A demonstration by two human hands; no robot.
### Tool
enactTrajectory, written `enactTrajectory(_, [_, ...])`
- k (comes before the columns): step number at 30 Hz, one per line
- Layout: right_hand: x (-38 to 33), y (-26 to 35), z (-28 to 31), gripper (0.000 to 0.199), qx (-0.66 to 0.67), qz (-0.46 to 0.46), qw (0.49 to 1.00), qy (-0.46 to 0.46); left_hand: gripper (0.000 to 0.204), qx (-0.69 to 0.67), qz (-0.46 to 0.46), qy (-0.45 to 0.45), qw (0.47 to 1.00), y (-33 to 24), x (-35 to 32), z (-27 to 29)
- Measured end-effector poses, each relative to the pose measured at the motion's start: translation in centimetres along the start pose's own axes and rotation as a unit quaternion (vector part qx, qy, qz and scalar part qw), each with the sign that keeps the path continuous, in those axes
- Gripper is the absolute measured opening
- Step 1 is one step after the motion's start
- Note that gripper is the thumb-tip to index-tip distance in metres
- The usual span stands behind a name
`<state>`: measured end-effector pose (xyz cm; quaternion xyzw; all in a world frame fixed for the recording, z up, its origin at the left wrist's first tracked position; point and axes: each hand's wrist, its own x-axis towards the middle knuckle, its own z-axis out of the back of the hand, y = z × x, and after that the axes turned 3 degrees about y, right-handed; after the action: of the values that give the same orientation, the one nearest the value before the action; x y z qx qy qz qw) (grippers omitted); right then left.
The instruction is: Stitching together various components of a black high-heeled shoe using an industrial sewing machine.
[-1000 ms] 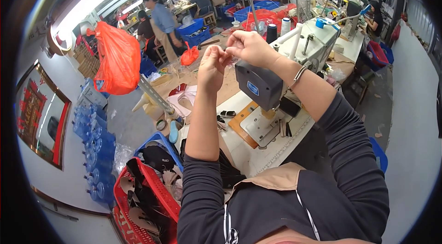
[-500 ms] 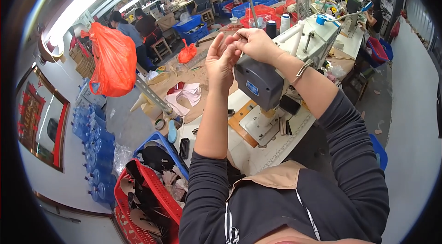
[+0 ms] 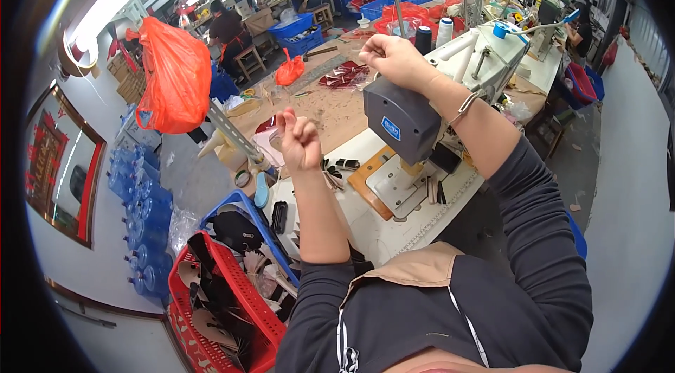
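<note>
Above the table's left part, my left hand (image 3: 301,142) is raised with its fingers curled in; whatever they may hold is too small to make out. Behind it lie pale pink cut pieces (image 3: 268,146), partly covered by the hand. My right hand (image 3: 397,60) hovers at the top of the sewing machine's dark grey head cover (image 3: 402,120), its fingertips pinched together. Anything in that pinch cannot be made out. Below the cover, the needle area stands over a metal plate (image 3: 395,187) set beside an orange-brown board (image 3: 365,187).
At my left stand a red basket (image 3: 242,296) and a blue crate (image 3: 256,222), both full of pieces. An orange plastic bag (image 3: 174,78) hangs on a post. Thread cones (image 3: 444,33) stand behind the machine. Dark red pieces (image 3: 344,75) lie on the brown worktable (image 3: 330,113). People sit farther back.
My hands, together before, are now apart. The left has dropped down and left with its fingers curling; the right has moved slightly right. Dark red pieces on the worktable have come into view.
</note>
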<state>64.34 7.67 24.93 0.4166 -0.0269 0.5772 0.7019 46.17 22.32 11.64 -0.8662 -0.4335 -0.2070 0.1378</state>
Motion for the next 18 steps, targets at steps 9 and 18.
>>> enactTrajectory(9, [-1.2,2.4,-0.4,0.036,-0.157,0.159,0.97,-0.091,0.015,0.19,-0.018,0.062,0.98,-2.2,-4.7,-2.9])
enactTrajectory(18, [-2.9,4.1,-1.5,0.03,-0.344,0.421,0.834,0.094,0.014,0.259,-0.045,0.049,0.964,-2.4,-6.6,-5.4])
